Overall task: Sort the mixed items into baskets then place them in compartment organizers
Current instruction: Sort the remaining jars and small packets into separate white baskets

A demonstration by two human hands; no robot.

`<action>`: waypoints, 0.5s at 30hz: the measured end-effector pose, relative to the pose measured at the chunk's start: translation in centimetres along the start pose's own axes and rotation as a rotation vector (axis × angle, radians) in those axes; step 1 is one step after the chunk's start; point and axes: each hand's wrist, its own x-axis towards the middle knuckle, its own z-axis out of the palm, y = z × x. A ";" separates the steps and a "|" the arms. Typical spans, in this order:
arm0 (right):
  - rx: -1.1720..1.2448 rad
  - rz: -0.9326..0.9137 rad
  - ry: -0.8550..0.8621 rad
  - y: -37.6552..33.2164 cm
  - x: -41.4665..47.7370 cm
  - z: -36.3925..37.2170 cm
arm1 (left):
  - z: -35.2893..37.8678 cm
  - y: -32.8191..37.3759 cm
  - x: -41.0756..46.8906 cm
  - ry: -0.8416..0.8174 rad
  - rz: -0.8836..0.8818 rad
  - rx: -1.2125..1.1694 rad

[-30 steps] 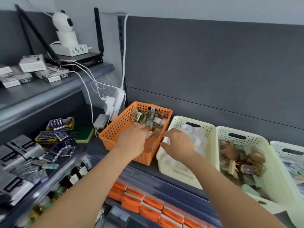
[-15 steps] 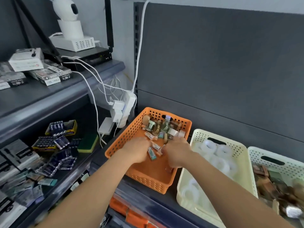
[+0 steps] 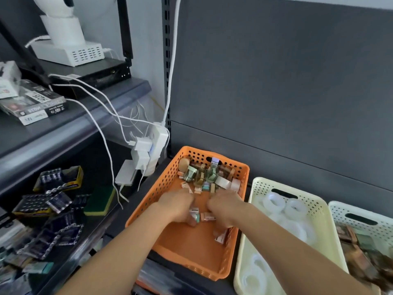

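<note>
Mid orange perforated plastic basket (image 3: 162, 189): left hand (image 3: 178, 206) fingers curl on small teal packet (image 3: 194, 213), right hand (image 3: 225, 208) on pinkish packet (image 3: 207, 217).

Inside the orange basket (image 3: 223, 264), small packets (image 3: 194, 212) are gripped by the left hand (image 3: 178, 206) and the right hand (image 3: 226, 207), fingers curled. More items (image 3: 202, 177) are heaped at its far end. A cream basket (image 3: 242, 258) of white tape rolls (image 3: 274, 202) is set just beside it.

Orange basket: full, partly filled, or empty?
Partly filled: the basket has items piled at its far end; near floor mostly bare.
</note>
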 end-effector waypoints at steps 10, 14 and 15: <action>-0.111 0.023 -0.059 -1.1 1.2 -0.1 | 0.2 -1.9 -0.5 -0.050 0.022 0.027; 0.007 -0.008 -0.056 -1.3 0.9 0.0 | 0.5 -2.5 -0.5 -0.038 0.049 0.004; 0.021 -0.004 -0.083 -1.1 0.7 -0.1 | 0.5 -2.6 -0.6 -0.043 0.055 0.004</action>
